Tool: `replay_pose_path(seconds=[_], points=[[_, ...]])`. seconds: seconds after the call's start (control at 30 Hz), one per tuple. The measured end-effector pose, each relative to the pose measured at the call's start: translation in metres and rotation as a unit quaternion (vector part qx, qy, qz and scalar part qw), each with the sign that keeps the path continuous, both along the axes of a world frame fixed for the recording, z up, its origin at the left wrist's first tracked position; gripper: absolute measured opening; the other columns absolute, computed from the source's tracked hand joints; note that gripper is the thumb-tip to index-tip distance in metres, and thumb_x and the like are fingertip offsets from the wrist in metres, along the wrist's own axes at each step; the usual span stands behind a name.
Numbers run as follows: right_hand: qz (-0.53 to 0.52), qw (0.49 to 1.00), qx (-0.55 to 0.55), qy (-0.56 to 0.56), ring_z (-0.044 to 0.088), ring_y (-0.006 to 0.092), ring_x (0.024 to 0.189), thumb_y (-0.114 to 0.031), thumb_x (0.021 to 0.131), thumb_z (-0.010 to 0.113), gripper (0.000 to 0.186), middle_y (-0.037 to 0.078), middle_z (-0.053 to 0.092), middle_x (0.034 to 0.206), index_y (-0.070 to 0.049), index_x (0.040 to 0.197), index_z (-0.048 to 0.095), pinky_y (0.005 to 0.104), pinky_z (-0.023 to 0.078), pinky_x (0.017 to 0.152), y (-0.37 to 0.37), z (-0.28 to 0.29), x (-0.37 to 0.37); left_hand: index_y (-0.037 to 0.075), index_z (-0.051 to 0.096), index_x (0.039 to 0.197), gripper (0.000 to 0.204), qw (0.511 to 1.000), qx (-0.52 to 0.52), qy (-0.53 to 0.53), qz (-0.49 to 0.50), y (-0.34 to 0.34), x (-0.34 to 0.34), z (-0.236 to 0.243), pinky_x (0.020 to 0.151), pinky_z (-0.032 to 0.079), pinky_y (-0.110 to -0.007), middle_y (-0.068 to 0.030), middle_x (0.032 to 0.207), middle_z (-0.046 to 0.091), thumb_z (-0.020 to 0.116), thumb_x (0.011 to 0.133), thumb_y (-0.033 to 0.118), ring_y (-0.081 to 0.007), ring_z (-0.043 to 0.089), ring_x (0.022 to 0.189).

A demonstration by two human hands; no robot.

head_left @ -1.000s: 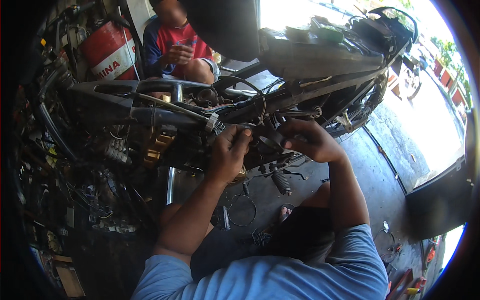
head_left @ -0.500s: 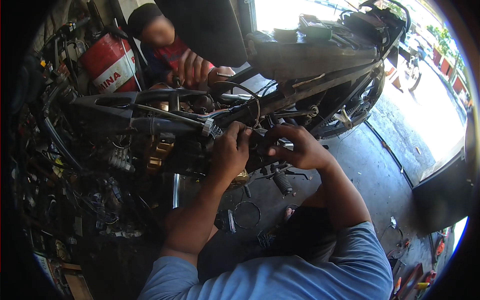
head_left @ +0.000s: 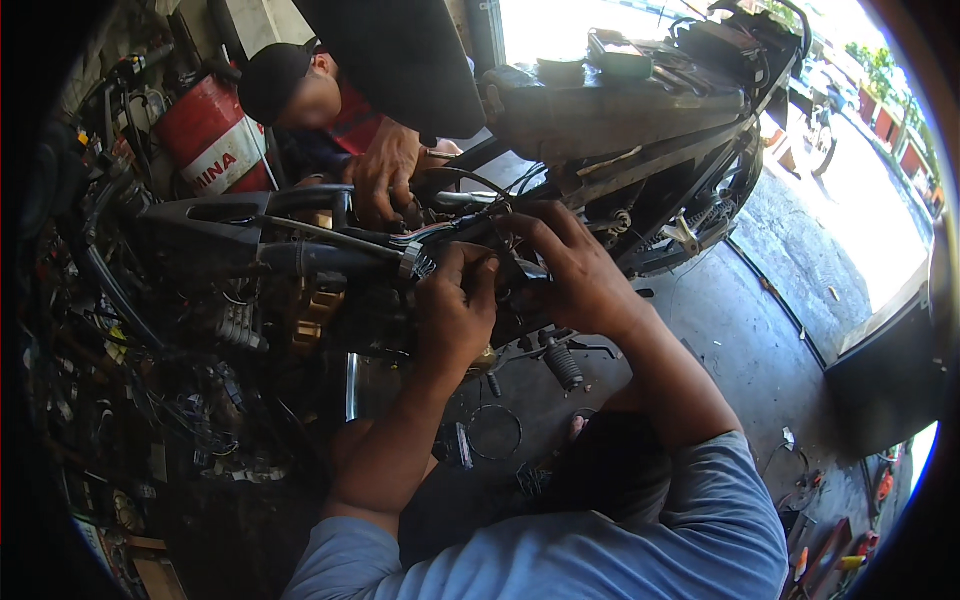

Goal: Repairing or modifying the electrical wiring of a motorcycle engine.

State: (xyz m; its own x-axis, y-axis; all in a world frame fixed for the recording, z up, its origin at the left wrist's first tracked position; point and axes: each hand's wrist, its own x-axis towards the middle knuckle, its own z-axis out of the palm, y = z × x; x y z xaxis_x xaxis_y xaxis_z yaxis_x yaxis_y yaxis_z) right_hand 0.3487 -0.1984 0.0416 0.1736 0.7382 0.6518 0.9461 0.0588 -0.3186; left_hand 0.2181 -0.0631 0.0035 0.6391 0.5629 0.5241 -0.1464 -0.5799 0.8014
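A stripped motorcycle frame point(head_left: 330, 250) lies across the view before me. My left hand point(head_left: 458, 305) is closed, thumb and forefinger pinched at a dark part beside a coil spring point(head_left: 426, 268) with a grey ridged cap point(head_left: 410, 259). A cable point(head_left: 345, 233) runs leftward from that cap. My right hand point(head_left: 575, 268) curls its fingers over the dark middle of the motorcycle, its forefinger near thin black wires; whatever its fingertips grip is hidden. Across the frame, another person's hand point(head_left: 388, 175) reaches down to the part beside the coloured wires point(head_left: 422, 235).
A red and white drum point(head_left: 215, 140) stands at the far left, near the other person in a dark cap. Tins and a small box rest on the tank-like body point(head_left: 610, 100). A footpeg point(head_left: 562, 367) sticks out below. Tools point(head_left: 850, 560) lie at lower right.
My right hand has shifted slightly up and left, its forefinger now higher among the wires. My left hand stays nearly in place. The other person has leaned down and lowered a hand onto the frame.
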Motion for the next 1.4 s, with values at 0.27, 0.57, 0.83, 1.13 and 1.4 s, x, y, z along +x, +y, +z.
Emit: replay_pose_path(seconds=[0.27,0.57,0.83,1.13,1.4], points=[[0.158,0.968,-0.188,0.041,0.065,0.0371,0.112,-0.008,0.071,0.079,0.070,0.020,0.068,0.121,-0.007,0.138,0.058,0.0447,0.053,0.095,0.037,0.054,0.031,-0.002,0.063,0.100,0.010,0.988,0.138,-0.018,0.063,-0.002,0.001,0.030,0.071,0.055,-0.043,-0.0206,0.089,0.072,0.064,0.095,0.007,-0.0370,0.073,0.083],[0.110,0.924,-0.260,0.260,0.065,0.0310,0.113,-0.017,0.081,0.079,0.055,0.023,0.063,0.129,0.004,0.128,0.062,0.0388,0.053,0.095,0.072,0.076,0.020,-0.003,0.062,0.101,0.014,0.957,0.265,-0.038,0.107,0.004,0.001,0.025,0.073,0.052,-0.048,-0.0217,0.090,0.071,0.062,0.096,0.010,-0.0435,0.070,0.084],[0.123,0.898,-0.138,0.399,0.064,0.0301,0.115,-0.010,0.073,0.088,0.064,0.022,0.065,0.121,0.006,0.126,0.056,0.0380,0.052,0.096,0.069,0.064,0.016,-0.002,0.060,0.102,0.010,0.944,0.307,-0.036,0.118,-0.006,-0.006,0.023,0.063,0.056,-0.043,-0.0196,0.087,0.070,0.063,0.095,0.005,-0.0370,0.072,0.076],[0.102,0.893,-0.094,0.428,0.067,0.0269,0.103,-0.008,0.076,0.084,0.061,0.021,0.066,0.118,0.002,0.128,0.056,0.0360,0.054,0.089,0.063,0.056,0.035,-0.001,0.061,0.102,0.008,0.952,0.284,-0.041,0.103,-0.006,-0.001,0.015,0.070,0.057,-0.042,-0.0197,0.091,0.072,0.063,0.096,0.005,-0.0386,0.073,0.084],[0.353,0.714,-0.001,0.604,0.064,0.0181,0.086,-0.004,0.082,0.068,0.071,0.018,0.067,0.112,-0.006,0.146,0.037,0.0257,0.047,0.067,0.029,0.021,0.047,0.000,0.063,0.102,0.009,0.957,0.267,-0.050,0.101,0.004,-0.003,0.011,0.069,0.056,-0.042,-0.0178,0.089,0.073,0.065,0.096,0.007,-0.0354,0.073,0.080]])
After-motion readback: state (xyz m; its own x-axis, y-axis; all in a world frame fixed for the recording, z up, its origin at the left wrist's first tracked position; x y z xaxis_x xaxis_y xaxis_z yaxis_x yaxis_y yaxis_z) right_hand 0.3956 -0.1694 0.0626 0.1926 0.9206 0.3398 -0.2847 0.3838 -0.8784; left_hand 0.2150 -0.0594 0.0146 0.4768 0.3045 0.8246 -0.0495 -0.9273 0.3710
